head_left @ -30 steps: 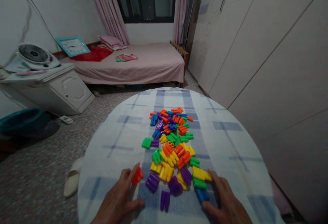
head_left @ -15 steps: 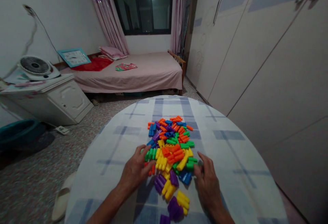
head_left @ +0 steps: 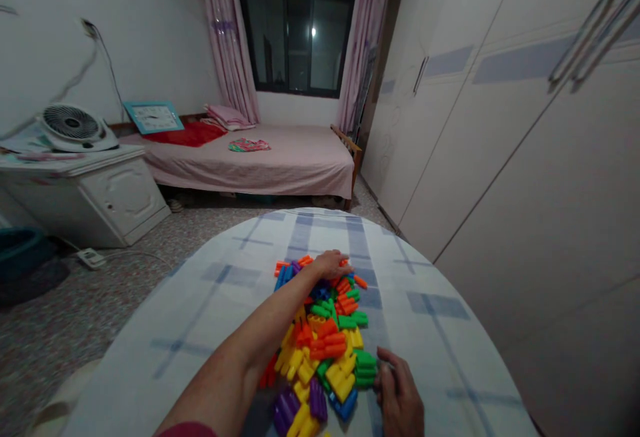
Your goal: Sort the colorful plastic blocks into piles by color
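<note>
Plastic blocks point(head_left: 327, 347) may scatter if your left hand point(head_left: 332, 264) (twelve o'clock, grip unclear) drags; right hand point(head_left: 401, 393) (four o'clock) loosely spread.

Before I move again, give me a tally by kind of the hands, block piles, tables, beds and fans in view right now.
Hands, left hand and right hand: 2
Block pile: 1 (blocks overlap and the left arm hides some, so no exact block count)
Table: 1
Bed: 1
Fan: 1
Total: 6
</note>
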Available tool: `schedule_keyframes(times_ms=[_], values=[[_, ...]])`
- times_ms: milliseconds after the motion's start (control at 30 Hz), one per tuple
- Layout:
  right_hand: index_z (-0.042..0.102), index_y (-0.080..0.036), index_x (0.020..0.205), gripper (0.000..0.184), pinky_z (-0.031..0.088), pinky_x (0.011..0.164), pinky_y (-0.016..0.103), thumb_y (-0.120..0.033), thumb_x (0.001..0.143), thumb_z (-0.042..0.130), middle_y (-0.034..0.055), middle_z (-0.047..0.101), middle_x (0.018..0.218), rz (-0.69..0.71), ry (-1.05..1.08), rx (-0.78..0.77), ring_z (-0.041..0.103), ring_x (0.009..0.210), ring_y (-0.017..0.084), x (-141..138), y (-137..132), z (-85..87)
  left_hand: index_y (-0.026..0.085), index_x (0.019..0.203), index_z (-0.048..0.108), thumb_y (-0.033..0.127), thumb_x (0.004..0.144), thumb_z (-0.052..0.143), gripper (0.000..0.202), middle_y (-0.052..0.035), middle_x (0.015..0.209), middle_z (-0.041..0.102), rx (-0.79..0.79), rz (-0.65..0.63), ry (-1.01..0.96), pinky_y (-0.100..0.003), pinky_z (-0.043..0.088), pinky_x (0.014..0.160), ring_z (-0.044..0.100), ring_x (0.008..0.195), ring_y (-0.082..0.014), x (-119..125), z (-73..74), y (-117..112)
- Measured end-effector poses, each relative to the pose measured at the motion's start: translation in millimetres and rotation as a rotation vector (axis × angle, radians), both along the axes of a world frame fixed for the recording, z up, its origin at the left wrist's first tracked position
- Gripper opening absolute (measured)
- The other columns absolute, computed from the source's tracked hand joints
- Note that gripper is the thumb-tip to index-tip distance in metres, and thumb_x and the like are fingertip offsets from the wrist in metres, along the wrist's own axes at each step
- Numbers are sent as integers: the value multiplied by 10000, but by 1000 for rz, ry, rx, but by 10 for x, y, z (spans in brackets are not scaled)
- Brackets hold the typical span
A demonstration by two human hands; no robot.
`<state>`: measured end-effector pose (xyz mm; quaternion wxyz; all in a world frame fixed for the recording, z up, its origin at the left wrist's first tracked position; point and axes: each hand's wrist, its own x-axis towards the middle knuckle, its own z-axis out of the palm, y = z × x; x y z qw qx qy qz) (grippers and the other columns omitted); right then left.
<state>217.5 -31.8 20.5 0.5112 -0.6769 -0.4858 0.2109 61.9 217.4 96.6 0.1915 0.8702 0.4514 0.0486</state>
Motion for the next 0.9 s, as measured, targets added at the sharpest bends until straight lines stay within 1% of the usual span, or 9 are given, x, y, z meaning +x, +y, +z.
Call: schedule_keyframes(times_ms=[100,200,267,333,467,567,700,800,900], values=[[658,-210,954,381,494,598,256,-517,831,469,42,663,789,39,-14,-2,611,710,180,38,28,-79,209,1173,623,546,829,509,495,-100,1247,569,-38,-58,21,-299,430,930,579,1086,-229,-7,17,-6],[655,-212,950,360,497,623,253,-490,845,453,48,672,855,121,-39,-30,614,727,176,50,41,-100,223,1124,650,532,801,563,455,-84,1165,613,-23,-168,19,-296,438,889,586,1036,-229,-154,94,-186],[650,-210,947,354,497,656,257,-473,861,428,52,672,899,131,-47,-28,614,746,174,41,41,-86,215,1078,666,505,808,573,407,-85,1095,638,51,-234,-7,-325,435,886,588,997,-237,-273,149,-394],[646,-206,939,345,493,683,262,-453,868,416,56,670,915,134,-55,-23,612,762,175,29,41,-64,207,1016,678,453,817,587,330,-83,1067,640,155,-267,-57,-349,427,900,581,985,-237,-390,187,-647],[649,-196,917,333,482,696,273,-421,863,410,59,666,875,138,-73,-3,605,761,179,17,51,-25,207,939,675,325,841,572,185,-79,1115,605,288,-276,-191,-357,428,925,548,1048,-224,-625,209,-1169],[652,-187,912,332,476,687,284,-409,848,413,59,663,823,126,-90,-13,599,731,182,15,59,-2,219,1044,646,263,845,558,222,-94,1221,560,327,-205,-305,-390,423,972,516,1130,-226,-809,207,-1542],[655,-178,918,344,466,680,290,-401,827,410,65,668,829,118,-91,-20,600,724,186,13,62,17,206,1120,602,238,865,523,269,-115,1228,552,358,55,-425,-430,425,996,501,1172,-236,-1005,161,-2143],[655,-171,929,351,458,689,295,-398,821,410,74,674,848,122,-110,-16,604,746,192,17,65,7,236,1172,576,284,829,588,347,-107,1245,542,270,170,-447,-406,460,963,519,1157,-240,-1059,13,-2701],[650,-168,941,354,453,711,303,-392,819,405,81,675,873,144,-138,-11,605,770,198,23,68,-7,283,1303,482,336,676,739,680,-119,1384,430,138,205,-359,-453,446,983,469,1224,-304,-1035,-243,-3202]])
